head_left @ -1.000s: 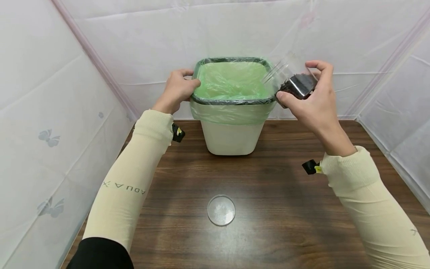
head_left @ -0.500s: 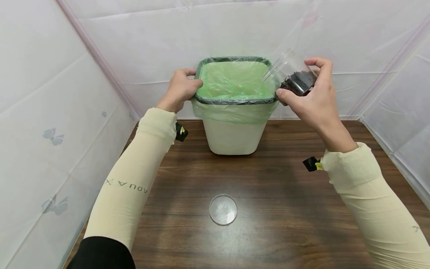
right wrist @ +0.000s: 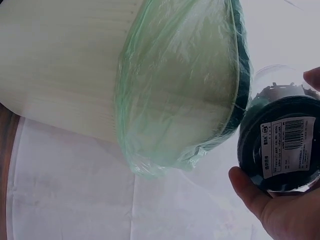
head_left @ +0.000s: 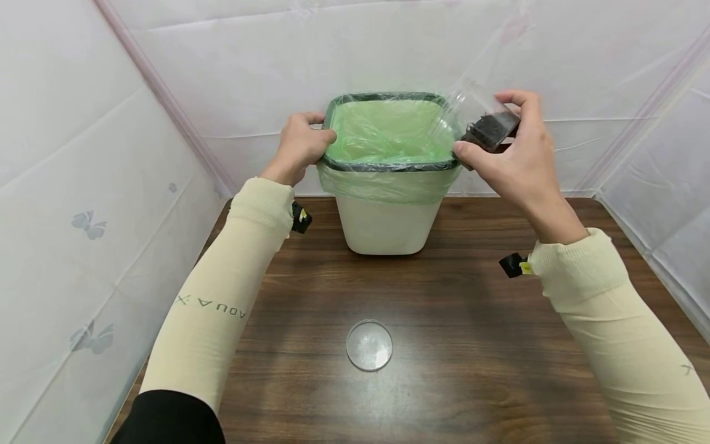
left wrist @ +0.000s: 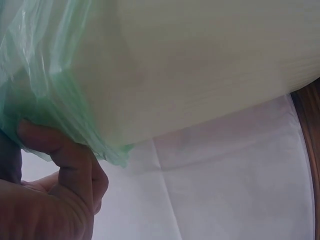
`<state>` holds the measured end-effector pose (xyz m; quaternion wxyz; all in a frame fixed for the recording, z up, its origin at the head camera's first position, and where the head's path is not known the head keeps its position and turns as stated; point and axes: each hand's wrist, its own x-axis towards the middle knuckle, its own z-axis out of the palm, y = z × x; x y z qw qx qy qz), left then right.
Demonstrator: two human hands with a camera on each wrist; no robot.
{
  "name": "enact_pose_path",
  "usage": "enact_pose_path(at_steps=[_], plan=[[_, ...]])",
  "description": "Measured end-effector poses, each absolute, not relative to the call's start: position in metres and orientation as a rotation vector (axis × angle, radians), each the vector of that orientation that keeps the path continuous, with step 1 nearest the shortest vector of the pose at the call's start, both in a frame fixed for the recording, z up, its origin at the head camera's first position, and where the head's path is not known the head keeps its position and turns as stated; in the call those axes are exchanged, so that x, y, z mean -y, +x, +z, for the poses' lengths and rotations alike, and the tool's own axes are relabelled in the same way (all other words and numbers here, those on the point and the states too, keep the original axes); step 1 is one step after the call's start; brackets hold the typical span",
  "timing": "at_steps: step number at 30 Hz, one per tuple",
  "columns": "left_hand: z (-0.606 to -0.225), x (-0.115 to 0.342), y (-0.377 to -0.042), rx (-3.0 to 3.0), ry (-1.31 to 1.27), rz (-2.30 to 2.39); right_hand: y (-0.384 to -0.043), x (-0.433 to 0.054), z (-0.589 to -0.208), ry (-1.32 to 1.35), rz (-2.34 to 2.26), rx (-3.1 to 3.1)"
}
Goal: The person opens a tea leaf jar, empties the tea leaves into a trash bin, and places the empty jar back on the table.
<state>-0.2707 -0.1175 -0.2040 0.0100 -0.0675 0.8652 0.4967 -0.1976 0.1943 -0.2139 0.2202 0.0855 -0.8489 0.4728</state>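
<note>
We see the R hand (head_left: 518, 148) holding a clear, round-walled plastic jar (head_left: 470, 103) btwn thumb & fingers, spread wide to span its body. The jar is tilted, mouth pointing L, overlapping the R side of the opening of a white plastic bin (head_left: 386, 225); whether it touches the rim, we can't tell. Dark dry shreds (head_left: 490, 131) lie in the jar's lower part, twd its base. Only the R wrist view gives us that base: round, dark, w/ a white rectangular label (right wrist: 288, 147), barcode & small print on it; the text is too small to read.

The L hand (head_left: 301, 145) grips the bin's L rim thru a thin green plastic bag (head_left: 388, 132), thumb on top. The L wrist view adds what the head cam hides: fingers curled under, against the bag's folded-down skirt.

The bin stands upright by the far edge of a dark brown wood-grain table (head_left: 444, 394), abt midway btwn its L & R edges. In front of it, well apart & twd the table's near side, a clear round plastic disc (head_left: 369, 345) lies flat. Pale yellow sleeves (head_left: 216, 271) cover both forearms; white sheeting (head_left: 388, 49) hangs behind the far edge.
</note>
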Motion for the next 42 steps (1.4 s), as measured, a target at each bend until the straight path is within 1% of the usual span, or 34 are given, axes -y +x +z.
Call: enact_pose_path(at_steps=[26,42], plan=[[-0.206,0.117,-0.271,-2.720,-0.236,1.528,-0.206,-0.191,-0.214,0.239,1.307,2.330],[-0.206,0.118,-0.272,-2.725,-0.235,1.541,-0.209,-0.187,-0.207,0.229,1.289,2.330]])
